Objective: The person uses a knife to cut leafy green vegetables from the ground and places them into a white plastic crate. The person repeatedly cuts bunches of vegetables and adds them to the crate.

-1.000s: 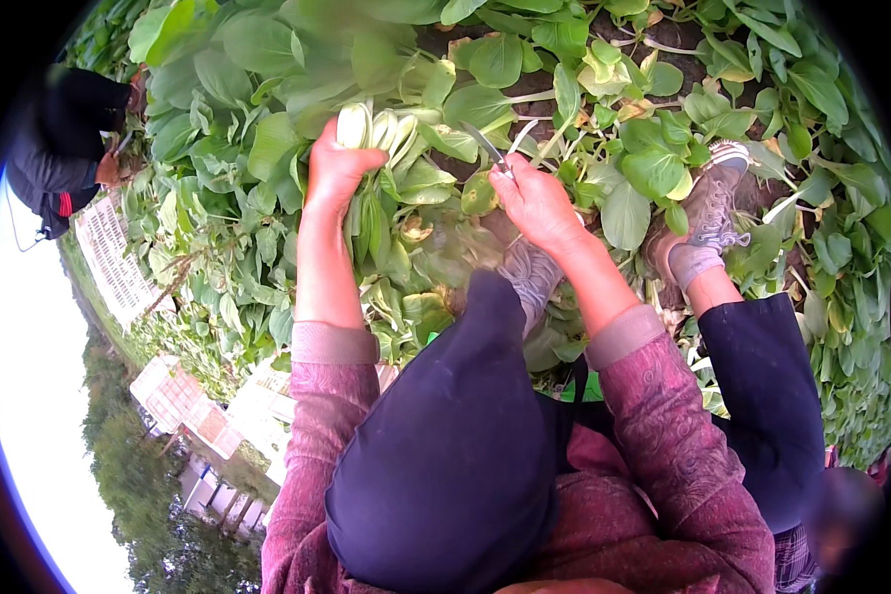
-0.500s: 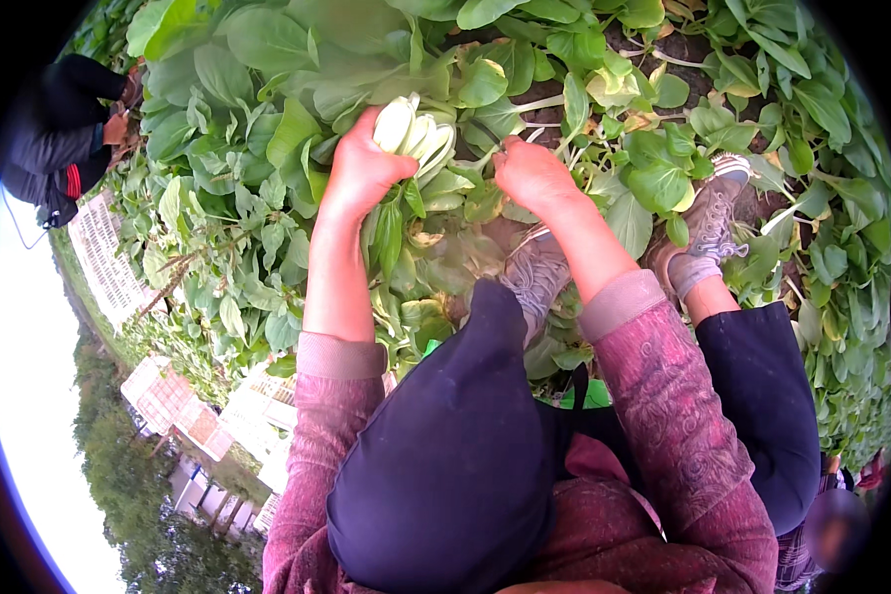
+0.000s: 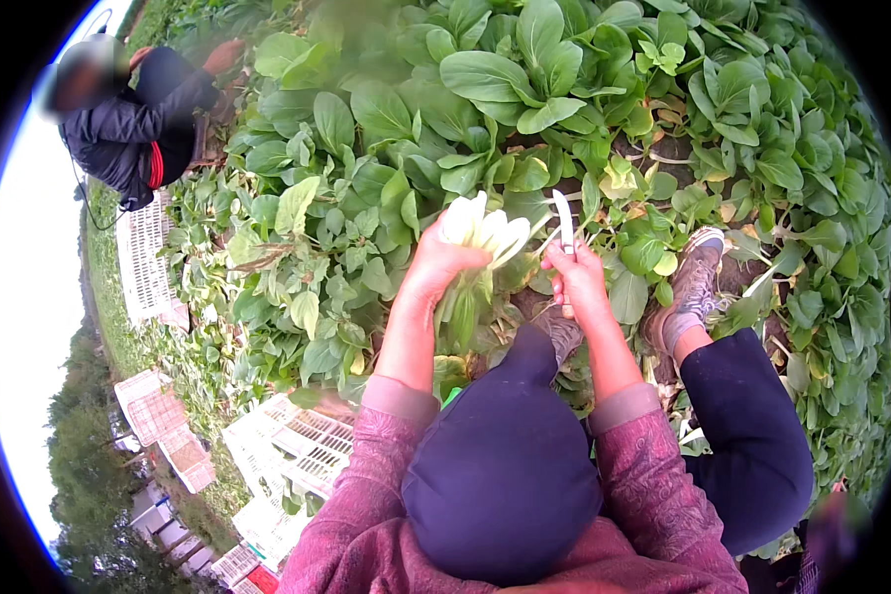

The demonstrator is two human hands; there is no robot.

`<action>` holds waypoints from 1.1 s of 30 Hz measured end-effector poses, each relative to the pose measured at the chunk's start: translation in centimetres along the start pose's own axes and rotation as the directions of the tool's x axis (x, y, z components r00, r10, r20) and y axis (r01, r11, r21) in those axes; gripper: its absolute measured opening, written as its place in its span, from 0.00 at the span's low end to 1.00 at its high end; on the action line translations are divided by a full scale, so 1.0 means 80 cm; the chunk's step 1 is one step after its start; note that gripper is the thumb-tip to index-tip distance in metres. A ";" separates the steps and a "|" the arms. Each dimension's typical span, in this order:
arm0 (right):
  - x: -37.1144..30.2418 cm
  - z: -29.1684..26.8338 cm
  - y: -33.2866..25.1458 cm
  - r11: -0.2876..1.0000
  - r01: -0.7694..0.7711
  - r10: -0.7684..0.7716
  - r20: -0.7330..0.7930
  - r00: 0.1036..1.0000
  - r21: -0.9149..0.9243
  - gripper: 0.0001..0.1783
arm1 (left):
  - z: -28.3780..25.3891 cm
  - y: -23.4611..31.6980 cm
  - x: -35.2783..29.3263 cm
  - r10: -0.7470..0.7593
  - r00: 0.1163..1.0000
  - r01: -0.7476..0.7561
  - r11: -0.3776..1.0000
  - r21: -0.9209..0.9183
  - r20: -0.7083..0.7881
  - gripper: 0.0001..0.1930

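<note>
My left hand (image 3: 435, 267) grips a cut bok choy plant (image 3: 480, 228), its white stalk base pointing up and its green leaves hanging down past my wrist. My right hand (image 3: 576, 279) holds a small knife (image 3: 562, 216) with the blade pointing up, close beside the white stalks. Both hands are raised over a bed of green leafy plants (image 3: 524, 99). My dark-trousered knee and my shoe (image 3: 698, 272) rest among the plants at the right.
Another person in a dark jacket (image 3: 133, 114) bends over the bed at the upper left. A white plastic crate (image 3: 146, 259) lies beside that person, and more white crates (image 3: 287, 450) stand at the lower left. Leafy plants fill the ground ahead and right.
Both hands have lifted away from the plants. The bok choy has turned so its white base points up, and the knife blade now stands upright beside it. The view has swung toward the other person.
</note>
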State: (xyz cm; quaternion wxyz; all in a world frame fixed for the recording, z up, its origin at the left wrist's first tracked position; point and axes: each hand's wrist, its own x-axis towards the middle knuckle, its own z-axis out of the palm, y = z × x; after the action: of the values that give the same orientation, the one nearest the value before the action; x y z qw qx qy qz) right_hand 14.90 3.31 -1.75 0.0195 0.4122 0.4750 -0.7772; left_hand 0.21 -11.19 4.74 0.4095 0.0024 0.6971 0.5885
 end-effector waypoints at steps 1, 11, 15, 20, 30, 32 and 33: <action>-0.008 0.006 -0.014 0.978 0.012 -0.018 0.030 0.999 0.210 0.16 | 0.008 0.003 -0.008 0.017 0.999 -0.015 0.998 -0.055 0.029 0.33; -0.098 0.052 -0.074 0.868 0.318 -0.318 -0.065 0.946 0.381 0.19 | 0.031 0.034 -0.094 0.213 0.959 -0.161 0.953 -0.256 0.190 0.38; -0.108 0.068 -0.079 0.810 0.448 -0.417 -0.166 0.894 0.377 0.19 | 0.035 0.055 -0.101 0.234 0.937 -0.174 0.957 -0.232 0.259 0.39; -0.082 0.062 -0.083 0.763 0.476 -0.375 -0.299 0.877 0.438 0.20 | 0.055 0.056 -0.044 0.185 0.930 -0.143 0.978 -0.152 0.318 0.39; 0.012 0.031 -0.013 0.923 0.359 -0.298 -0.333 0.895 0.140 0.12 | 0.036 0.069 0.133 0.068 0.988 -0.126 0.878 0.461 0.141 0.43; 0.022 0.039 0.009 0.948 0.317 -0.303 -0.260 0.917 0.012 0.12 | 0.001 0.061 0.152 0.094 0.995 -0.103 0.827 0.553 0.044 0.43; 0.026 0.043 0.014 0.953 0.302 -0.303 -0.210 0.930 -0.039 0.12 | -0.020 0.058 0.159 0.103 0.995 -0.074 0.798 0.598 -0.015 0.43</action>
State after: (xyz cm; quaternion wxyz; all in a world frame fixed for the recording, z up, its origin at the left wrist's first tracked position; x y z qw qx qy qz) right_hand 11.87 0.83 -3.24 -0.1503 0.4150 0.5345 -0.7208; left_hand -11.38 -4.94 1.31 0.3435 0.1497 0.8553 0.3578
